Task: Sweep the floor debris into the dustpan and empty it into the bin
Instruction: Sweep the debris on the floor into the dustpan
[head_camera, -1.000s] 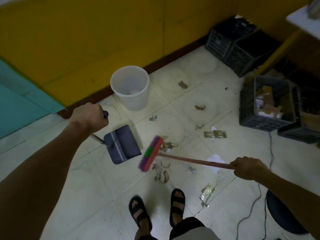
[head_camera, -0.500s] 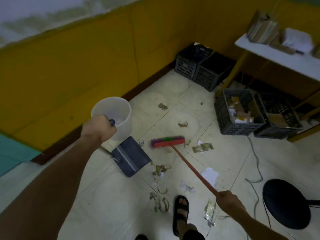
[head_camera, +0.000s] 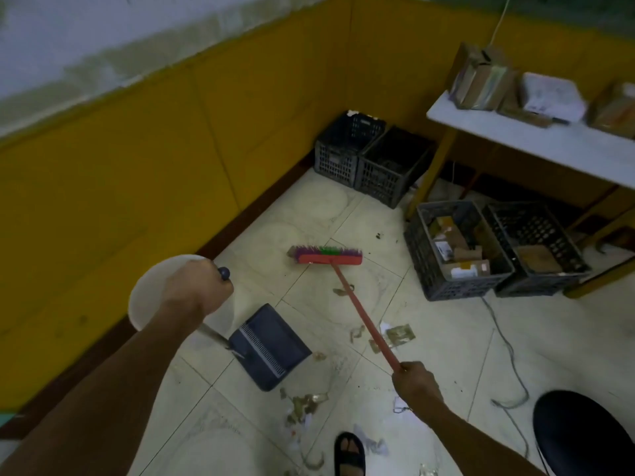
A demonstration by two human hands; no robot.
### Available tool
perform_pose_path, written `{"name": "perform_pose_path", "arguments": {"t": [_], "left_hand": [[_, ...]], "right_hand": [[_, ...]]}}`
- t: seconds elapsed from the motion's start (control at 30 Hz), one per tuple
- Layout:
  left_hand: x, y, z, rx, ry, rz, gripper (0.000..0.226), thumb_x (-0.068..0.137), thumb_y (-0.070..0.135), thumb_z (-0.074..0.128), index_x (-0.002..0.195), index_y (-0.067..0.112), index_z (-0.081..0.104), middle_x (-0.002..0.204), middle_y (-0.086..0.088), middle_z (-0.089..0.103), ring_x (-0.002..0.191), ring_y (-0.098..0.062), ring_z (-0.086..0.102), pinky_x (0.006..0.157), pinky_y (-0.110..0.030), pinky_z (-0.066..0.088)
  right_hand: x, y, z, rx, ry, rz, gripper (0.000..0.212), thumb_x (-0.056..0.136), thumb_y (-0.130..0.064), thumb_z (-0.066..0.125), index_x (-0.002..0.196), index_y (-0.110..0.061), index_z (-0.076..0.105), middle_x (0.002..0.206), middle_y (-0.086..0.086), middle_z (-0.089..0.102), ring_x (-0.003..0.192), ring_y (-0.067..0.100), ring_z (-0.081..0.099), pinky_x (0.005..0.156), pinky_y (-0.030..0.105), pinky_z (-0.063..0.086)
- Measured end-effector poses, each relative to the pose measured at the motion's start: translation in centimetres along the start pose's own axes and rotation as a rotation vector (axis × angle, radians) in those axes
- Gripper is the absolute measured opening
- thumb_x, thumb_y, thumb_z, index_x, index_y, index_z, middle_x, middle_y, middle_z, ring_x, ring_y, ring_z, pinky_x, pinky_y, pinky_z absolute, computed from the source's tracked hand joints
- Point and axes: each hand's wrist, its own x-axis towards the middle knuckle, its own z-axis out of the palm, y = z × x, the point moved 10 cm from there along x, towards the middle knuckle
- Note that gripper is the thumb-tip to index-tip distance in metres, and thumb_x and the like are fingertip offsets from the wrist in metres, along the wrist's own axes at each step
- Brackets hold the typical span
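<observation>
My left hand point(head_camera: 194, 290) is closed around the top of the dustpan's upright handle. The dark blue dustpan point(head_camera: 271, 345) rests on the tiled floor below it, its mouth toward the lower right. My right hand point(head_camera: 415, 381) grips the red broom handle point(head_camera: 364, 317). The broom head point(head_camera: 328, 255), red with purple and green bristles, lies far out on the floor toward the corner. Scraps of debris point(head_camera: 305, 405) lie by the pan's mouth, and more debris point(head_camera: 398, 334) beside the handle. The white bin point(head_camera: 147, 297) stands by the wall, mostly hidden behind my left hand.
Two dark crates point(head_camera: 371, 159) sit in the corner. Two more crates point(head_camera: 494, 249) with boxes stand under a white shelf point(head_camera: 536, 139). A grey cable point(head_camera: 508, 355) trails over the floor. A black stool point(head_camera: 584, 434) is at lower right, my sandalled foot point(head_camera: 348, 453) below.
The broom head has swung from beside the dustpan out toward the corner, away from me. The view has tilted up. The dustpan stays in my left hand on the floor.
</observation>
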Motion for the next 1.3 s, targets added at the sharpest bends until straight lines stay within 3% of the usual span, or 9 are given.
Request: {"name": "perform_pose_path", "arguments": {"t": [0.1,0.33,0.5,0.67,0.77,0.93,1.07,1.2,1.3], "left_hand": [[4.7,1.2,-0.6,-0.100,-0.009,0.002,0.022,0.088,0.025,0.053,0.073,0.009,0.053,0.063,-0.006,0.052,0.058,-0.020,0.051,0.053,-0.028,0.039],[14.9,3.1,-1.5,-0.152,-0.054,0.143,0.031,0.087,0.022,0.053,0.060,0.009,0.045,0.060,-0.007,0.048,0.060,-0.024,0.052,0.055,-0.027,0.040],[22.0,3.4,-2.2,-0.169,-0.088,0.244,0.038,0.085,0.014,0.053,0.055,0.013,0.029,0.054,-0.003,0.036,0.051,-0.017,0.038,0.047,-0.023,0.028],[27.2,2.9,-1.7,-0.123,-0.120,0.384,0.030,0.085,0.019,0.052,0.058,0.008,0.044,0.057,-0.010,0.046,0.067,-0.030,0.060,0.054,-0.031,0.042],[29.9,2.1,-1.3,-0.111,-0.091,0.433,0.040,0.085,0.018,0.053,0.051,0.015,0.032,0.051,0.000,0.037,0.048,-0.015,0.044,0.042,-0.022,0.026],[32.1,1.5,-0.6,-0.104,-0.089,0.460,0.026,0.087,0.023,0.052,0.071,0.003,0.058,0.052,0.003,0.034,0.059,-0.024,0.054,0.058,-0.034,0.052],[31.8,2.2,-0.8,-0.101,-0.098,0.462,0.041,0.085,0.021,0.055,0.053,0.018,0.030,0.054,0.002,0.036,0.056,-0.018,0.045,0.052,-0.029,0.043],[30.1,3.2,-1.6,-0.076,-0.068,0.441,0.041,0.088,0.024,0.052,0.055,0.016,0.029,0.057,-0.002,0.039,0.070,-0.030,0.061,0.061,-0.031,0.045],[27.9,4.1,-1.9,-0.062,-0.045,0.386,0.040,0.090,0.025,0.049,0.056,0.016,0.030,0.070,-0.013,0.058,0.080,-0.032,0.066,0.067,-0.034,0.052]], "right_hand": [[2.2,-5.8,-0.7,0.065,-0.007,-0.014,0.029,0.087,-0.033,0.053,0.106,-0.013,0.063,0.091,0.007,0.069,0.079,0.022,0.067,0.063,0.027,0.054],[9.3,-18.7,3.1,0.124,-0.030,0.005,0.033,0.089,-0.028,0.055,0.114,-0.007,0.057,0.098,0.008,0.067,0.084,0.023,0.070,0.058,0.029,0.056],[14.1,-27.8,5.1,0.132,-0.004,0.014,0.028,0.094,-0.028,0.057,0.114,-0.008,0.055,0.090,0.006,0.064,0.062,0.013,0.063,0.040,0.021,0.046],[18.6,-32.9,9.1,0.133,-0.031,0.101,0.027,0.095,-0.020,0.055,0.115,-0.002,0.057,0.094,0.014,0.068,0.052,0.015,0.057,0.040,0.021,0.043],[20.8,-34.9,11.3,0.031,-0.101,0.103,0.029,0.097,-0.018,0.052,0.120,0.000,0.056,0.084,0.013,0.063,0.048,0.014,0.051,0.043,0.025,0.045],[21.2,-33.5,12.9,-0.137,-0.213,0.159,0.030,0.095,-0.012,0.045,0.124,-0.003,0.046,0.064,0.004,0.051,0.041,0.011,0.041,0.037,0.018,0.035],[20.1,-30.8,11.7,-0.251,-0.235,0.115,0.032,0.094,-0.015,0.048,0.121,0.001,0.050,0.066,0.003,0.054,0.039,0.010,0.044,0.040,0.020,0.038],[17.9,-26.2,10.4,-0.319,-0.265,0.089,0.030,0.099,-0.018,0.044,0.124,-0.002,0.046,0.075,0.001,0.054,0.043,0.008,0.048,0.035,0.018,0.038],[16.4,-20.8,9.3,-0.291,-0.271,0.088,0.012,0.098,-0.021,0.042,0.100,-0.015,0.052,0.071,-0.002,0.053,0.044,0.008,0.049,0.044,0.023,0.042]]}}
